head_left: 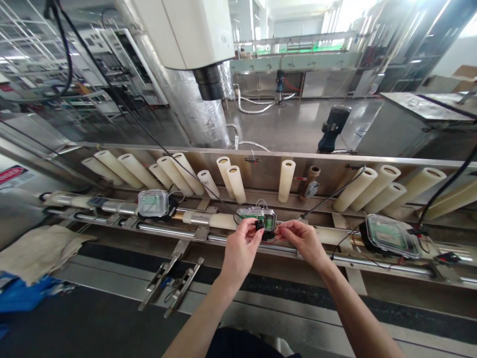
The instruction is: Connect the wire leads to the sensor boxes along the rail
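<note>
At the middle of the rail, my left hand [240,246] is closed, thumb and fingers pinching a small black part [259,225]. That part is in front of a transparent-lidded box [271,214] with a green circuit board inside. My right hand [302,239] is just to the right of the box, its fingertips pressed together. What they pinch is too small to make out; thin wires run close by. Similar boxes sit on the rail to the left [153,203] and to the right [389,236].
Pale hollow tubes [286,181] lean against the metal back wall. A white machine head with a black lens [208,82] hangs above. Black cables [149,134] cross the view. Metal brackets [182,288] lie in front, with a beige cloth [37,251] at left.
</note>
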A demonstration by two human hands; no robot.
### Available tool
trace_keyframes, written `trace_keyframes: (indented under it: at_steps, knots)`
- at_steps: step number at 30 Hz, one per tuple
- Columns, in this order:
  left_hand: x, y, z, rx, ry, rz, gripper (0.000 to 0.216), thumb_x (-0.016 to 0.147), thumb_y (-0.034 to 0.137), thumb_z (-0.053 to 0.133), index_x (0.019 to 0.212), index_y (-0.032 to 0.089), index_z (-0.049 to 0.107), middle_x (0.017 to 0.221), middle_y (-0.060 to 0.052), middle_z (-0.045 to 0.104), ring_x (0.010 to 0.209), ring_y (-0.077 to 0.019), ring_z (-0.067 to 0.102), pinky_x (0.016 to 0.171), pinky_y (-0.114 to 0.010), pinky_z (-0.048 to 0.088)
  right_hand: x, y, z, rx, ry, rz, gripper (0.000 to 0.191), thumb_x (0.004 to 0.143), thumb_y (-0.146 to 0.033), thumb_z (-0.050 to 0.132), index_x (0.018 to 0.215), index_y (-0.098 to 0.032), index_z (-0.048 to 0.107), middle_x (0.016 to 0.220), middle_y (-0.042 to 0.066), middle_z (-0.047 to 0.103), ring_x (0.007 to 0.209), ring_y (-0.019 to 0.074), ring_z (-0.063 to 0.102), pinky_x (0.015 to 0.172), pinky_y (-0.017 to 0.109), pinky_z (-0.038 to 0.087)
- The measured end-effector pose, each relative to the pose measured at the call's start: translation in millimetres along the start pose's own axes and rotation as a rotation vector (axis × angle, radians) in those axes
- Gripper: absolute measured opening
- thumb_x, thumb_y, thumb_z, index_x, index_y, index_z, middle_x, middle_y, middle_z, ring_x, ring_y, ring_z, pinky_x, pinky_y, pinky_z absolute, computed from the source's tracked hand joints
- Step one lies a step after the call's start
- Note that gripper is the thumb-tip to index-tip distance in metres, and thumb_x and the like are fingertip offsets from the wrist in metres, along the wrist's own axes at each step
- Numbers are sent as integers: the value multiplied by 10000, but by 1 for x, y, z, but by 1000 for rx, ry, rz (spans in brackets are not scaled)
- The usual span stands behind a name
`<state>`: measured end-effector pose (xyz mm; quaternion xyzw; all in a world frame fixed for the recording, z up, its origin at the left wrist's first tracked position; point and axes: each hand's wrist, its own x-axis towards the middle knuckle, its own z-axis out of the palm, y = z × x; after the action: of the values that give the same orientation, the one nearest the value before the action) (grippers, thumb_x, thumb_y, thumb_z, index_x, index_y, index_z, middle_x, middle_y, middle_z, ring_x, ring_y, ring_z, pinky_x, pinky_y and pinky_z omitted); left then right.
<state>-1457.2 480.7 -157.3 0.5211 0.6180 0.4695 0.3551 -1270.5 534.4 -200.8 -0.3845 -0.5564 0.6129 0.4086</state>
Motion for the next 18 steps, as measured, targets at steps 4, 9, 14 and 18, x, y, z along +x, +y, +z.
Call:
trace_keyframes:
  at_steps: [4,9,14,18]
  knots:
    - [-4,-1,5,238,24,90,176,891,214,682,1049,199,606,845,30,694,736,-124,654,720,-227,493,-3,-3,1,46,-1,16,480,748,-654,732,878,-195,674,871,71,750,745,182,708,763,371,614]
    - [-5,-6,12,377,11,166,243,901,199,704,1121,174,605,930,-19,696,805,-178,662,790,-291,505,-6,-4,3,70,-9,24,468,734,-638,754,861,-196,668,856,63,746,750,177,703,774,361,609]
    - [-4,-6,16,441,7,192,281,921,213,672,1178,117,607,1063,-108,692,996,-257,671,917,-381,526,-7,-4,4,85,-19,35,438,757,-611,748,871,-193,684,872,70,757,762,179,712,793,360,612]
    - [-5,-5,16,402,3,133,281,920,217,679,1180,136,610,1034,-86,701,888,-229,679,879,-369,533,-8,-3,4,88,-24,45,424,761,-597,752,880,-193,697,884,72,762,773,183,719,793,358,613]
